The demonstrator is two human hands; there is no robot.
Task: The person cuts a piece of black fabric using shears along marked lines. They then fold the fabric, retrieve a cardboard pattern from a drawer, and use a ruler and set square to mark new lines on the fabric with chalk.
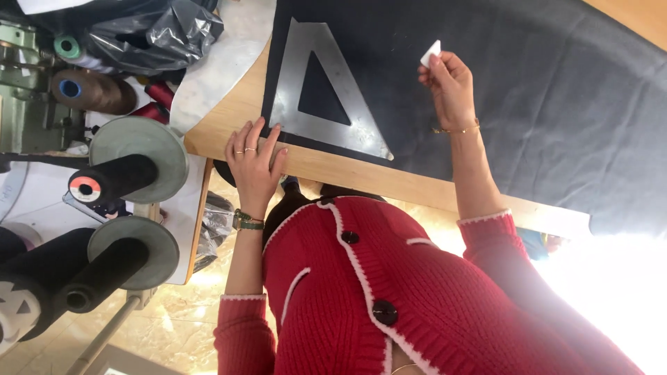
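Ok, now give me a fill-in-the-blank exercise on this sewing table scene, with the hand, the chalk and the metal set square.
1. The right hand pinches a small piece of tailor's chalk whose colour is ____.
2. The flat grey metal set square has the shape of a ____.
3. The dark grey fabric under it is spread over the table, made of ____.
4. The person's knitted cardigan is ____ with white trim.

Missing words: white; triangle; wood; red.

The grey triangular metal set square (326,90) looks dull and scuffed on matt dark grey woven cloth (521,83). The pale wooden surface (361,173) is smooth. The small white chalk piece (430,53) looks powdery. The red knitted cardigan (417,292) is ribbed.
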